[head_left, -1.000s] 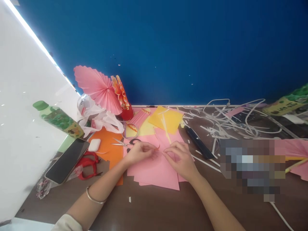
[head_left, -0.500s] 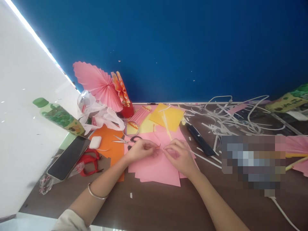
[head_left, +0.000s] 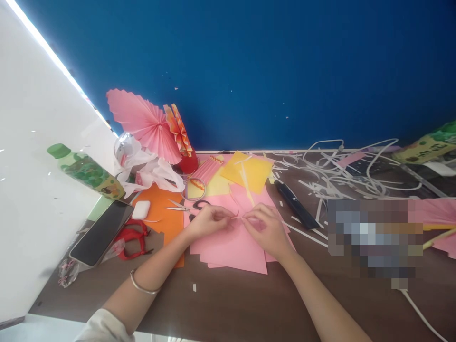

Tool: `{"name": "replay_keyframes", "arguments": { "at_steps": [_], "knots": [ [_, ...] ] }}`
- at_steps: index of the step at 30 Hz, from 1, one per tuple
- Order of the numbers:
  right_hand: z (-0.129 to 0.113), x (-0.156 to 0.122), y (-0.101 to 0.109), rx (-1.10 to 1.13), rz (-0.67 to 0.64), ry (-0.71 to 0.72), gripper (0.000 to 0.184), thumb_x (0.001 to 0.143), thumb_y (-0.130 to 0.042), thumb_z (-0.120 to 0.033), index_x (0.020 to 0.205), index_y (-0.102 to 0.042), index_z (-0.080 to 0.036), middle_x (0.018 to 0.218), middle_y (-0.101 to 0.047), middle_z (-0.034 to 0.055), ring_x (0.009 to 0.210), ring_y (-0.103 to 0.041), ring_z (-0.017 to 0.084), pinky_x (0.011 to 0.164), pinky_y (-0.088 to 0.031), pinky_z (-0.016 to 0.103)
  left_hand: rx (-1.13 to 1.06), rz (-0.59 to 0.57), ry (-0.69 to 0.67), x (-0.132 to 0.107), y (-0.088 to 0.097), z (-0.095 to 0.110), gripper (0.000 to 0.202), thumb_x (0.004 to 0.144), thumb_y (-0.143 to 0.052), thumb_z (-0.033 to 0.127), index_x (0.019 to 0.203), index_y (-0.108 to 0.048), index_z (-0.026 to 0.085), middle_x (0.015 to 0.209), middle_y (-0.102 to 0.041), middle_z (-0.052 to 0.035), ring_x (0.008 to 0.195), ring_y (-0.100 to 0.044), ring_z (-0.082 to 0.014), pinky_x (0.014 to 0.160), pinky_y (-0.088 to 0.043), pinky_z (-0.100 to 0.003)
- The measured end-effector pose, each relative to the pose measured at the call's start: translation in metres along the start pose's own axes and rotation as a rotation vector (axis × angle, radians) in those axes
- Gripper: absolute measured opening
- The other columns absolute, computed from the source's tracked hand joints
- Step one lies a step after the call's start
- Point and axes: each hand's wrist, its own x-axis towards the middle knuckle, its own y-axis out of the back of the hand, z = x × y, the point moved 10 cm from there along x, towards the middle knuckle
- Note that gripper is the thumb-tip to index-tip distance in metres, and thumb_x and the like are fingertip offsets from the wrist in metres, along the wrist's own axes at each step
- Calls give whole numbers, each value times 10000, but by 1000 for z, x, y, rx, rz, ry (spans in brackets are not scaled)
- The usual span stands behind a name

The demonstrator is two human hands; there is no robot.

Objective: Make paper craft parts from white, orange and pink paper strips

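Observation:
Over a stack of pink paper sheets (head_left: 231, 254), my left hand (head_left: 213, 221) and my right hand (head_left: 265, 227) face each other, fingertips close together. Both pinch a thin narrow strip (head_left: 237, 218) that runs between them; its material is too small to make out. A loose curved end of it seems to rise above my left fingertips. Just beyond my left hand lie open scissors (head_left: 183, 207) with black handles. Beyond my right hand, a pale yellow strip (head_left: 246, 183) rests across the yellow paper (head_left: 261, 172).
A phone (head_left: 102, 232), white earbud case (head_left: 141, 209) and red ribbon (head_left: 140, 240) lie left. Behind stand a green-capped bottle (head_left: 89, 171) and a pink pleated paper fan (head_left: 146, 123). A black cutter-like tool (head_left: 296, 205) and tangled white strips (head_left: 331, 175) lie right.
Both hands stay almost in place, still pinching. The thin strip between them looks paler and its loose curved end has shifted slightly. The whole view has moved a little.

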Motion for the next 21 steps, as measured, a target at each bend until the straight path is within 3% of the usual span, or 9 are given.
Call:
{"name": "replay_keyframes", "arguments": {
  "at_steps": [15,21],
  "knots": [
    [-1,2,0,55,-35,-27,86,749,-585,-190,673,-566,-225,691,-594,4,707,-562,174,719,-414,354,30,6,-5,1,0,0,194,734,-567,165,904,-634,96,772,-696,-82,705,-662,-155,704,-518,-271],
    [-8,2,-2,75,-59,27,88,762,-584,-205,680,-558,-225,683,-580,-4,676,-553,157,746,-402,363,-10,-38,-52,0,-4,12,172,780,-564,243,844,-616,92,718,-673,-73,670,-656,-150,678,-514,-267]
  ]
}}
